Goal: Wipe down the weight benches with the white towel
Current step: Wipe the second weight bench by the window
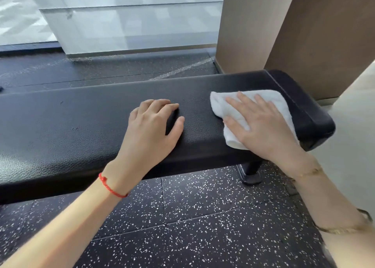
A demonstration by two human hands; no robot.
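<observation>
Towel: white towel (223, 107), folded into a thick pad, lies on the top face of the bench near its right end, its near corner hanging just over the front edge.
Towel feel: judged soft, light and limp; it will bunch or slide out from under a loose palm, so it wants even downward pressure across the folds, not a pinch at one corner.
Where to hold: best pressed flat from above over the middle of the pad, as now; to lift or refold it, the thick near corner at the bench's front edge looks the easiest place to take it.
Right hand: right hand (261, 125) lies flat on the towel, fingers straight and spread, pressing it to the pad and gripping nothing.
Left hand: left hand (154, 123) rests on the bare upholstery just beside the towel, apart from it, fingers loosely bent with tips on the surface, holding nothing; it seems to steady the person.
Bench: weight bench (60, 129) has a long black pebbled pad, probably firm and somewhat grippy, so the cloth should drag rather than glide; the rounded right end and front edge will need the towel wrapped over them.
Support: a dark metal leg (251, 172) stands under the right end.
Floor: black speckled rubber tiles (192, 217).
Behind: glass panel (132, 20) and brown column (253, 24).
Wrists: red cord (111, 188) on the left, thin chain (310, 173) on the right.
</observation>
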